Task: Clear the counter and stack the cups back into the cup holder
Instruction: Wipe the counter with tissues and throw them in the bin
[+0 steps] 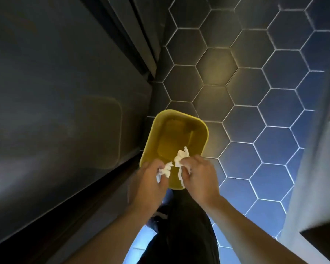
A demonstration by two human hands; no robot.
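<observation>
A yellow bin [202, 128] stands on the floor below me, its inside dim and seemingly bare. Both hands hover over its near rim. My left hand [149, 183] is closed around a crumpled white tissue [165, 170]. My right hand [200, 176] grips another crumpled white tissue [181, 156] that sticks out past my fingers over the bin's opening. No cups or cup holder are in view.
Dark cabinet fronts [55, 111] run along the left. The floor [265, 101] is dark hexagon tile with pale grout. A pale counter edge or panel [316, 149] rises on the right. My dark trouser legs [187, 225] and a shoe show below the hands.
</observation>
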